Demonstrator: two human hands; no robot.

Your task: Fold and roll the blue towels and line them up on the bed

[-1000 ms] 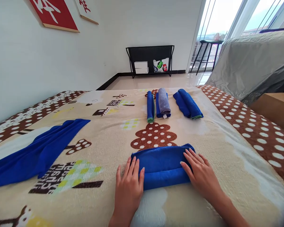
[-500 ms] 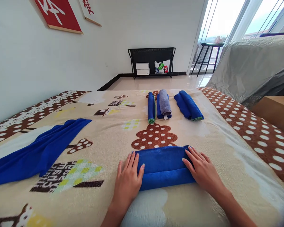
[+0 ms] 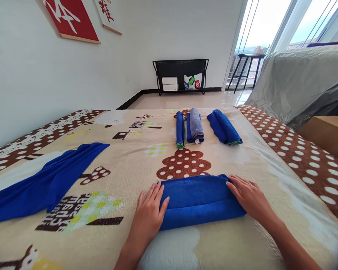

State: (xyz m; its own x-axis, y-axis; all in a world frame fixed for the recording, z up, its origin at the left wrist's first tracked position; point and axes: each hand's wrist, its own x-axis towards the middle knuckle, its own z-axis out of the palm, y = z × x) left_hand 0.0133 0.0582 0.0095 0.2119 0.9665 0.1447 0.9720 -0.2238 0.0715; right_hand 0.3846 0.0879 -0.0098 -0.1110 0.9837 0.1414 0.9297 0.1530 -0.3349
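Note:
A blue towel (image 3: 198,200) lies folded lengthwise on the patterned blanket (image 3: 129,165), a crease running along its middle. My left hand (image 3: 148,210) rests at its left end, fingers stretched out and the thumb beside the edge. At the right end, my right hand (image 3: 249,197) touches the upper corner with its fingers extended. Further off lie a thin blue towel roll (image 3: 180,129), a grey towel roll (image 3: 196,123) on top of blue cloth, and another blue towel (image 3: 224,125) partly rolled. To the left, a loose blue towel (image 3: 50,176) is spread in crumpled folds.
Brown polka-dot borders (image 3: 304,165) edge the blanket on both sides. Beyond it, a black rack (image 3: 180,75) stands against the wall with white boxes and a printed bag. A plastic-covered piece of furniture (image 3: 307,75) and a cardboard box (image 3: 329,131) are at right.
My right hand has slid outward to the right, uncovering more of the towel's right end. My left hand has shifted slightly left. The other towels have stayed put.

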